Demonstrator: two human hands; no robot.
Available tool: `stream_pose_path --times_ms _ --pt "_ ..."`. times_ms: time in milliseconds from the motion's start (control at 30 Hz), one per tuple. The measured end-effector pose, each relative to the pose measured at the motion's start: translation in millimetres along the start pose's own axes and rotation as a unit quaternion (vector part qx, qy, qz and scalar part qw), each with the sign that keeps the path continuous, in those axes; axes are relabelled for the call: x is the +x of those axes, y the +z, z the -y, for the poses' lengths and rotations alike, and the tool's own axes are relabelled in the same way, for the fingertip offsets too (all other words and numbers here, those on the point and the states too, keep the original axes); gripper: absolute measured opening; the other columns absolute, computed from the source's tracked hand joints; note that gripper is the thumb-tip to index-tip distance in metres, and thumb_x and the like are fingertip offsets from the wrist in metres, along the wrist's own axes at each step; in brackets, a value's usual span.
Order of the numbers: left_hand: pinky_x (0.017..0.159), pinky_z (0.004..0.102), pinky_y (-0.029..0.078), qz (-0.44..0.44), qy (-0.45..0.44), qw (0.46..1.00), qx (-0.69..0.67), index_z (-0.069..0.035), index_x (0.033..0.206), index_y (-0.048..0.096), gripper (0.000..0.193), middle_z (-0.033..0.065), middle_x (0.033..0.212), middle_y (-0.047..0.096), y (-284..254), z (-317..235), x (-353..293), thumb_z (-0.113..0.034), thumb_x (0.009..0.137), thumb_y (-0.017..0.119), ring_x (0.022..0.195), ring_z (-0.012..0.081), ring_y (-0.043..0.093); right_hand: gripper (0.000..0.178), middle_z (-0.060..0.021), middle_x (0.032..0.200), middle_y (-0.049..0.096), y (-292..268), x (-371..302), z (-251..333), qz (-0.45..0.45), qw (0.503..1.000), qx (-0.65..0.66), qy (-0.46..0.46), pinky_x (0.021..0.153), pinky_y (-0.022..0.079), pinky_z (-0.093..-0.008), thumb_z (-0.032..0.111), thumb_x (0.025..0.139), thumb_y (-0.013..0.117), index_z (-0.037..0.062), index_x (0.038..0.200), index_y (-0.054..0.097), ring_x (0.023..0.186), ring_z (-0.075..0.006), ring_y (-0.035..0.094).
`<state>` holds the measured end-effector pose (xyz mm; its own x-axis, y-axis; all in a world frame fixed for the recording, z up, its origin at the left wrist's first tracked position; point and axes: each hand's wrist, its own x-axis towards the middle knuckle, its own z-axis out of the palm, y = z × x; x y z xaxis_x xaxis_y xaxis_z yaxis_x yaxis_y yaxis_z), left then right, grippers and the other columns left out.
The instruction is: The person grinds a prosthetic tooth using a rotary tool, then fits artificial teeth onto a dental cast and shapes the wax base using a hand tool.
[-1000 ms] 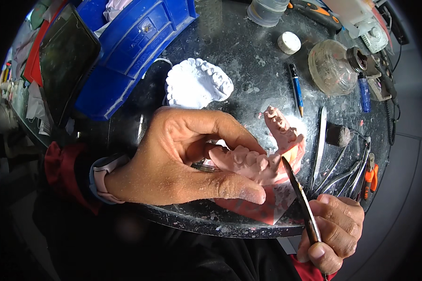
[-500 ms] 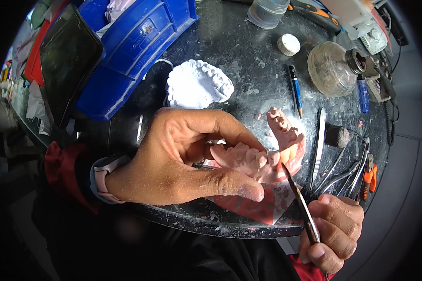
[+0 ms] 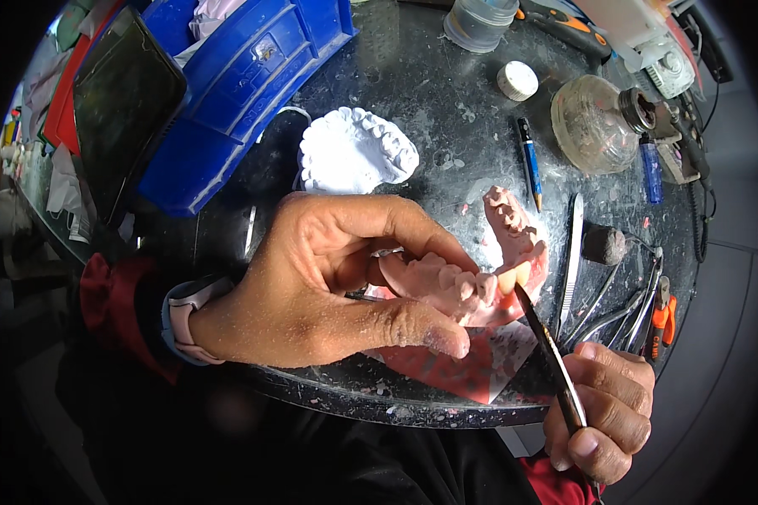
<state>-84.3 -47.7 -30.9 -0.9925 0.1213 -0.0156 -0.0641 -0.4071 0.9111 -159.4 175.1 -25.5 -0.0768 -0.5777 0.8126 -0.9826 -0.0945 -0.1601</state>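
Observation:
My left hand (image 3: 337, 290) grips a pinkish dental cast (image 3: 446, 290) between thumb and fingers, above the table's near edge. The cast is horseshoe-shaped, with teeth along its ridge and reddish wax and a few yellowish teeth at its front curve. In my right hand (image 3: 606, 412) is a slim metal wax carver (image 3: 556, 362), its dark tip at the yellowish teeth; whether it touches them I cannot tell. Under the cast lies a sheet of pink wax (image 3: 463, 370). A white plaster dental cast (image 3: 354, 151) sits on the table beyond my left hand.
A blue plastic bin (image 3: 236, 93) stands at the far left. To the right are a blue pencil (image 3: 531, 164), tweezers (image 3: 571, 261), pliers with orange handles (image 3: 661, 320) and a round glass bottle (image 3: 598, 126). A white cap (image 3: 518, 81) lies farther back.
The dental cast has tilted slightly in my left hand. The wax carver and my right hand have shifted a little to the right, the tip staying by the yellowish teeth.

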Motion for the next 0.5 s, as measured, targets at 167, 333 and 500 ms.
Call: stream_pose_path --times_ms 167,333,500 --pt "0.068 0.0252 0.048 -0.006 0.013 1.0 0.004 0.007 0.095 0.051 0.037 0.0134 0.088 0.055 -1 1 0 0.001 0.065 0.072 0.079 0.0152 0.057 0.036 -0.0091 0.077 0.048 4 1 -1 -0.002 1.0 0.019 0.004 0.051 0.053 -0.0306 0.031 0.083 0.051 0.0039 0.106 0.043 0.057 -0.0181 0.055" --pt "0.067 0.0244 0.048 -0.005 0.018 1.0 0.013 0.007 0.093 0.052 0.034 0.0138 0.088 0.054 1 0 2 0.001 0.065 0.071 0.078 0.0148 0.057 0.035 -0.0092 0.078 0.048 -11 8 1 0.083 0.995 0.055 0.03 0.05 0.053 -0.0295 0.031 0.084 0.05 0.0037 0.105 0.044 0.057 -0.0181 0.055" --pt "0.064 0.023 0.047 -0.003 0.032 0.998 0.062 0.008 0.092 0.053 0.035 0.0131 0.086 0.054 -2 2 1 0.003 0.064 0.072 0.075 0.0137 0.056 0.033 -0.0093 0.076 0.048 -6 6 1 0.086 0.994 0.05 0.039 0.049 0.053 -0.0297 0.03 0.084 0.049 0.0033 0.104 0.045 0.057 -0.0182 0.056"
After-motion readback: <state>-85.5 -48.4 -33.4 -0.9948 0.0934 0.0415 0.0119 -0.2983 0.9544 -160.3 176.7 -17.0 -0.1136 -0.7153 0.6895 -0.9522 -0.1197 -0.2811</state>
